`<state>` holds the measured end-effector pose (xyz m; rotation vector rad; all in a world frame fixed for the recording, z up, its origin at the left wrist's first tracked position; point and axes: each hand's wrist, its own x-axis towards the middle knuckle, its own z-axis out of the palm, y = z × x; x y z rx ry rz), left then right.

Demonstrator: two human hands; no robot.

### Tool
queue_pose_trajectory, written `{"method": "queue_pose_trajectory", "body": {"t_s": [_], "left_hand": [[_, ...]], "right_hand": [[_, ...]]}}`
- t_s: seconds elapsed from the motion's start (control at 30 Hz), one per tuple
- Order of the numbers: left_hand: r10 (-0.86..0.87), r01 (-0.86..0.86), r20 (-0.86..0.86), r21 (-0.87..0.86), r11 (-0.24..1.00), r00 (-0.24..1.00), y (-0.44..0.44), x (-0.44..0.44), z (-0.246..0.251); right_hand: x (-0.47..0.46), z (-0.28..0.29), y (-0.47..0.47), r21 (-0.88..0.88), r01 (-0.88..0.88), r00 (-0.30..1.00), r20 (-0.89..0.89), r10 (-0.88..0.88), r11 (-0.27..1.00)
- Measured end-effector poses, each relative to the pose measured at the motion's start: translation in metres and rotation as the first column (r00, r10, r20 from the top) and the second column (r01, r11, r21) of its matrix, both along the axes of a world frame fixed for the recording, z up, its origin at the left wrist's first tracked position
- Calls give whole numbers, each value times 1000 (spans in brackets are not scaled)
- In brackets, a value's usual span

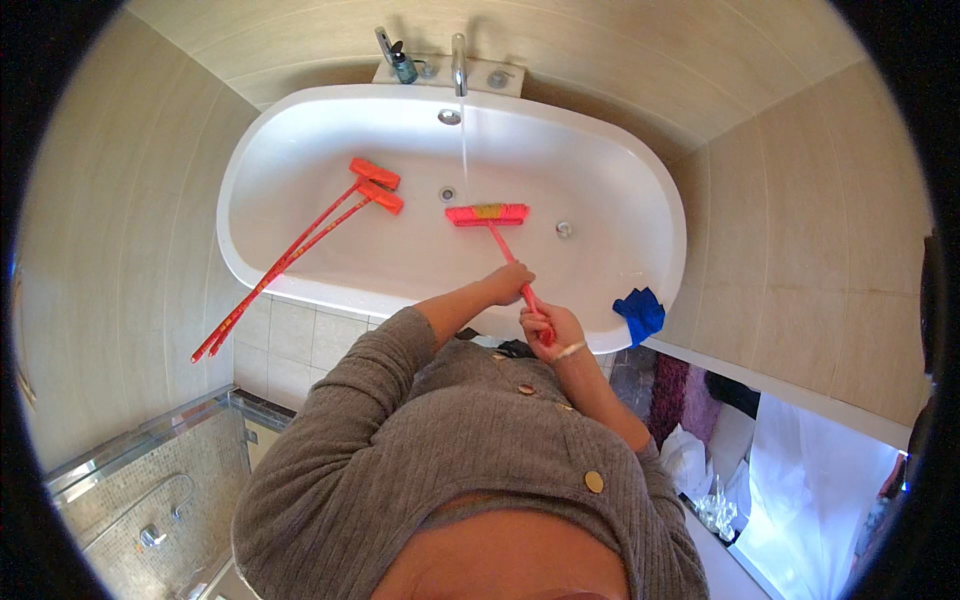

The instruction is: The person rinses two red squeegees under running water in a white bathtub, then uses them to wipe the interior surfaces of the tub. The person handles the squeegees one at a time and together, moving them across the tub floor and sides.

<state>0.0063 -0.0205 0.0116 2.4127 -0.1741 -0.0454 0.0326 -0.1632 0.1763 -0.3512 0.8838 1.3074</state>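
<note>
My left hand is closed around the red handle of a broom, further up towards its head. Lower down, near the handle's end, my right hand grips the same stick. The pink broom head, with a yellow middle section of bristles, lies inside the white bathtub. Water runs from the chrome spout in a thin stream that falls just behind the broom head. Two more brooms or brushes with orange-red heads rest in the tub on the left, their patterned red handles leaning across the rim.
A blue cloth hangs over the tub's right rim. A dark bottle stands beside the tap fittings on the back ledge. Near the drain lies a round chrome piece. Glass edges a shower area at lower left; white bags sit at lower right.
</note>
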Motion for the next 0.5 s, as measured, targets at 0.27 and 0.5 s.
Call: {"method": "queue_pose_trajectory", "body": {"t_s": [0.27,0.5], "left_hand": [[-10,15,139,-39,999,990,10,7,2],[11,-9,107,-28,1000,994,2,-9,9]], "right_hand": [[-1,-6,6,-56,46,996,85,-41,997],[-12,2,-1,-82,-68,995,74,74,994]]}}
